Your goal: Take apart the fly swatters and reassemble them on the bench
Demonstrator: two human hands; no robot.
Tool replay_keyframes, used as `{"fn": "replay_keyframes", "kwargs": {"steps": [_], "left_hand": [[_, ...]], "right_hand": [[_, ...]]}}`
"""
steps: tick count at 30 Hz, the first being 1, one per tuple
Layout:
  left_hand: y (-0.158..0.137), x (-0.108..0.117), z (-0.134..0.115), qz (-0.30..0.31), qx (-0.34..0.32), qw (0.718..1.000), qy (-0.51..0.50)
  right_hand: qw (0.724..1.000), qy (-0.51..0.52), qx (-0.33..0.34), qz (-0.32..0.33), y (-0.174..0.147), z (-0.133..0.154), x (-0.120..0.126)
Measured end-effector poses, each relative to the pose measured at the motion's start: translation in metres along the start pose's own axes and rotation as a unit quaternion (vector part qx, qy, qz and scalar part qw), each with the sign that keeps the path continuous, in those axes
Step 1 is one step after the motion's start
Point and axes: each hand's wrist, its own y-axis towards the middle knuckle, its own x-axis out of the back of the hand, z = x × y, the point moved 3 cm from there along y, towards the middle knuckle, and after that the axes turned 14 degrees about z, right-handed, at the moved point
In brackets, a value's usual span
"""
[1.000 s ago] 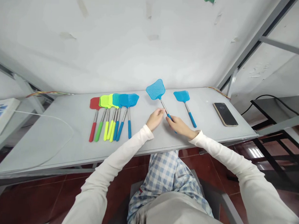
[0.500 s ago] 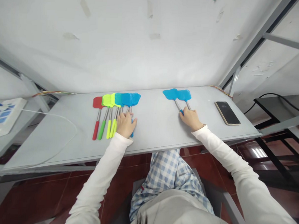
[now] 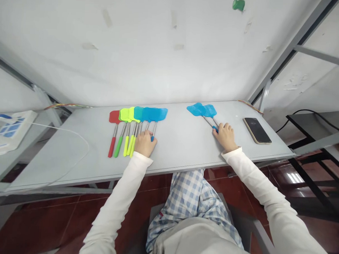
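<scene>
A row of overlapping fly swatters lies on the shelf at left. It runs from a red fly swatter [image 3: 111,147] through a green one [image 3: 118,146] and yellow ones [image 3: 126,114] to a teal one [image 3: 138,113] and blue ones [image 3: 160,114]. My left hand [image 3: 145,143] is closed over the handles at the row's right end, hiding most of them; one blue handle shows beside the thumb. Farther right, two blue fly swatters [image 3: 197,109] overlap at their heads and slant toward my right hand [image 3: 225,137]. That hand is closed around their handles.
A phone [image 3: 257,130] lies on the grey shelf [image 3: 182,150], right of my right hand. At far left are a white-and-blue device [image 3: 10,131] and a thin white cable [image 3: 73,131] crossing the shelf. A white wall [image 3: 160,74] stands behind, with metal frame posts at both sides.
My right hand has shifted right, and its two blue swatters now slant more, their heads overlapping further. The rightmost blue swatter by my left hand has spread slightly right. The view has tilted a little.
</scene>
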Motion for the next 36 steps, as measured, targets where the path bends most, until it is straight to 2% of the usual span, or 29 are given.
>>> {"fn": "replay_keyframes", "kwargs": {"steps": [3, 8, 11, 14, 15, 17, 20, 21, 23, 25, 28, 33, 36], "left_hand": [[-0.011, 0.005, -0.012, 0.007, -0.001, 0.999, -0.033], [-0.025, 0.017, -0.027, -0.028, -0.06, 0.995, -0.069], [-0.028, 0.021, -0.032, -0.037, -0.104, 0.991, -0.081], [-0.025, 0.023, -0.035, -0.019, -0.133, 0.989, -0.063], [-0.024, 0.023, -0.036, -0.01, -0.145, 0.988, -0.048], [-0.019, 0.025, -0.039, 0.01, -0.18, 0.984, -0.015], [-0.012, 0.029, -0.045, 0.033, -0.242, 0.97, 0.016], [-0.011, 0.031, -0.047, 0.039, -0.259, 0.965, 0.017], [-0.009, 0.036, -0.049, 0.05, -0.289, 0.956, 0.013], [-0.008, 0.04, -0.053, 0.054, -0.312, 0.948, 0.015], [-0.005, 0.043, -0.06, 0.039, -0.325, 0.944, 0.046], [0.014, 0.032, -0.083, -0.005, -0.302, 0.947, 0.113], [0.032, 0.024, -0.094, -0.011, -0.276, 0.951, 0.137]], "right_hand": [[1.0, -0.001, -0.022, -0.004, 0.004, -0.013, -0.001], [0.999, 0.018, -0.033, -0.012, 0.015, -0.028, -0.003], [0.999, 0.028, -0.03, -0.025, 0.014, -0.03, -0.002], [0.998, 0.038, -0.014, -0.041, -0.001, -0.018, 0.013], [0.998, 0.045, 0.015, -0.052, -0.008, -0.009, 0.022], [0.985, 0.064, 0.14, -0.081, -0.025, 0.016, 0.043], [0.923, 0.049, 0.36, -0.125, -0.046, 0.061, 0.069], [0.905, 0.033, 0.402, -0.138, -0.048, 0.073, 0.073], [0.885, 0.003, 0.437, -0.16, -0.045, 0.089, 0.077], [0.883, -0.027, 0.439, -0.163, -0.034, 0.097, 0.076], [0.889, -0.063, 0.435, -0.132, -0.017, 0.098, 0.075], [0.905, -0.046, 0.413, -0.092, -0.002, 0.094, 0.08], [0.91, -0.035, 0.406, -0.082, 0.005, 0.093, 0.078]]}}
